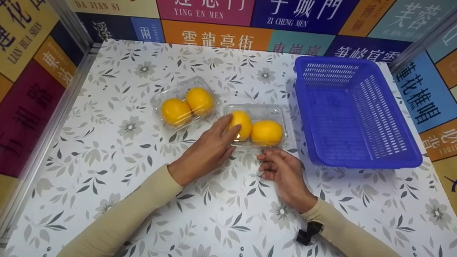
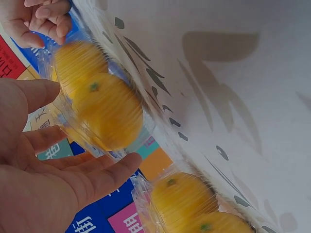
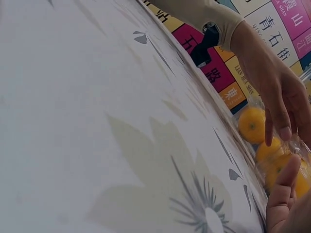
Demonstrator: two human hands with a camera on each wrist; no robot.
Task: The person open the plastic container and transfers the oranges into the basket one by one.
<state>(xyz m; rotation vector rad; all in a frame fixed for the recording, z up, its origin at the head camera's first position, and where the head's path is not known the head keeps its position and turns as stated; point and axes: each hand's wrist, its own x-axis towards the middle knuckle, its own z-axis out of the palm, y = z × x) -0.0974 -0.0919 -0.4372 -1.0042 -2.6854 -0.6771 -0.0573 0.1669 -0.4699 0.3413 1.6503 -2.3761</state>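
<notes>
Two clear plastic clamshell boxes lie on the table, each with two oranges inside. My left hand point(image 1: 214, 144) reaches over the left end of the nearer box point(image 1: 271, 113), its fingertips at the orange point(image 1: 241, 125) in that end. In the left wrist view, the fingers point(image 2: 107, 177) and thumb are spread around this box without gripping it. Just in front of the same box is my right hand point(image 1: 284, 175), fingers loosely bent, holding nothing. The other box point(image 1: 167, 93) sits farther left and back, with its oranges point(image 1: 176, 111) side by side.
A blue plastic basket point(image 1: 360, 162) with slotted walls stands on the right side of the table. The tabletop point(image 1: 228, 221) has a white floral covering. Panels with coloured lettering point(image 1: 214, 39) border the back and both sides.
</notes>
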